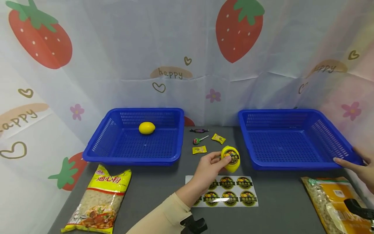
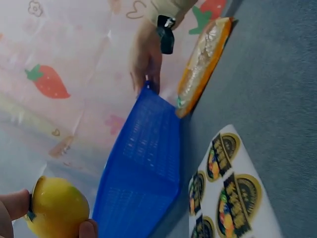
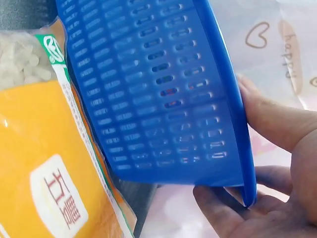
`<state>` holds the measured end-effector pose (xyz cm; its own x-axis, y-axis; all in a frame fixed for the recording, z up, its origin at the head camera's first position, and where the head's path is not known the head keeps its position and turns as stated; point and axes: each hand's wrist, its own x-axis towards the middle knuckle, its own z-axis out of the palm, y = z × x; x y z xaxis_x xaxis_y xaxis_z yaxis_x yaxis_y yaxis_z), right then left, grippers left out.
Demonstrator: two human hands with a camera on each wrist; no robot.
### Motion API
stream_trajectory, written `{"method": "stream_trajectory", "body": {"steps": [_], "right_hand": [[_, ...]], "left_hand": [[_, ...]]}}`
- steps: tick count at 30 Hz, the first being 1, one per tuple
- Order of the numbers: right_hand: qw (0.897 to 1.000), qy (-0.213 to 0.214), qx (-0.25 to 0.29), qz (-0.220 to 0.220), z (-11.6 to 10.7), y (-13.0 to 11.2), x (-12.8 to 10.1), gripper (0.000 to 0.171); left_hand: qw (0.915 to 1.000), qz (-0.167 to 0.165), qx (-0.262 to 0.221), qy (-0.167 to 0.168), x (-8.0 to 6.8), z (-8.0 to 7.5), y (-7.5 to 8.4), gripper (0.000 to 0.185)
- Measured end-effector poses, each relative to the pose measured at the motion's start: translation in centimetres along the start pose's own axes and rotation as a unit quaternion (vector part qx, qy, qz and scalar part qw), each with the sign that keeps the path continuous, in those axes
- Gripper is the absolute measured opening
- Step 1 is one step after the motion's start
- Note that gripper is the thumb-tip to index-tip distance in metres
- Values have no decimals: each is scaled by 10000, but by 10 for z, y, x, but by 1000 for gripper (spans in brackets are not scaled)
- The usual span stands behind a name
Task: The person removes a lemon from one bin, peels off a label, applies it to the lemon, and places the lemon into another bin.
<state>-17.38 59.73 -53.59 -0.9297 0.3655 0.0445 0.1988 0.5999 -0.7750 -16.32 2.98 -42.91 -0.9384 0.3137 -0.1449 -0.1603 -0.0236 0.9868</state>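
My left hand [image 1: 208, 167] pinches a yellow lemon [image 1: 232, 165] between thumb and fingers, above the table's middle. A round dark label reading as fruit branding [image 1: 231, 156] is stuck on the lemon's near side. In the left wrist view the lemon [image 2: 59, 208] shows at the lower left. With its thumb over the rim and fingers beneath, my right hand [image 1: 360, 165] grips the front right corner of the right blue basket [image 1: 292, 165]. That rim [image 3: 233, 89] also shows in the right wrist view. A sheet of round stickers [image 1: 223, 178] lies below the left hand.
Another lemon [image 1: 146, 128] lies in the left blue basket [image 1: 131, 160]. Between the baskets are a lollipop [image 1: 197, 141] and several wrapped candies [image 1: 218, 138]. A yellow food bag [image 1: 99, 201] lies front left, an orange one [image 1: 336, 204] front right. A printed curtain [image 1: 204, 58] hangs behind.
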Motion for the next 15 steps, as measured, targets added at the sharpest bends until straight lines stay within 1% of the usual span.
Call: {"method": "stream_trajectory", "body": {"steps": [2,4,7,8,9,11,14,15], "right_hand": [[10000,-12,8,-6,-1,-2,-2,99],[10000,-7,-77,53,-1,-13,-7,98],[9998,-25,-109,160,-2,-43,-22,95],[9995,6,-217,236,-1,-52,-27,94],[9992,19,-290,262,-1,-60,-32,93],[9992,-28,-252,301,-2,-74,-38,91],[9991,-41,-298,305,-1,-80,-42,90],[9993,-60,-235,298,-1,-82,-43,91]], "left_hand": [[10000,-33,-38,-16,7,9,3,49],[10000,-48,-12,-14,16,18,6,48],[9996,-47,259,70,30,33,14,47],[9993,-41,353,101,34,38,17,47],[9991,-30,417,97,37,43,21,46],[9989,-33,460,114,44,52,27,45],[9990,-72,434,89,51,66,34,45],[9989,-99,454,98,53,70,36,44]]}}
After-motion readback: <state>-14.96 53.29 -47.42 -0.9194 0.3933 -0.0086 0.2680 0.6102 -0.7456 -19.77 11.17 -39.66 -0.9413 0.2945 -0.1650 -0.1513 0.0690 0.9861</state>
